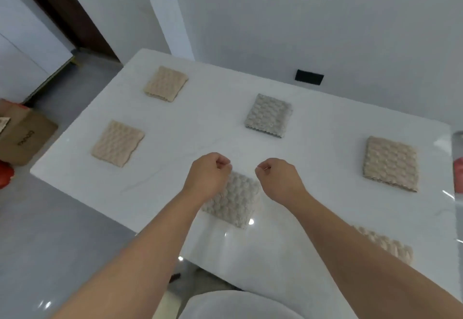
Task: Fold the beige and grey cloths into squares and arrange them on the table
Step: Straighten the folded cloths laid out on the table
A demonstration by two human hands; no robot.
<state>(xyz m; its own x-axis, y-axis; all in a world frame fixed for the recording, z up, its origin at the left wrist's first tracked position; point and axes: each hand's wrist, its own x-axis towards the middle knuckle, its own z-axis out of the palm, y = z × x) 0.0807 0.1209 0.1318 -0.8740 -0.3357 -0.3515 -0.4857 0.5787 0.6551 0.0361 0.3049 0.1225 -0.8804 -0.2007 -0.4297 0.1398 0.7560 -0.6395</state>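
Note:
Several folded waffle-textured cloths lie as squares on the white table (225, 143). Two beige cloths (165, 84) (117, 143) rest at the left. A grey cloth (268, 115) lies at the back centre and a darker beige one (390, 163) at the right. Another grey cloth (235, 201) lies near the front edge, partly under my left wrist. A beige cloth (385, 243) peeks out behind my right forearm. My left hand (210, 173) and right hand (278, 176) hover just above the near grey cloth, both curled into loose fists with nothing in them.
A cardboard box (25, 136) and a red object (5, 176) stand on the floor at the left. A black rectangle (309, 77) sits on the wall behind the table. A red thing (458, 178) shows at the right edge. A white rounded seat (238, 306) is below me.

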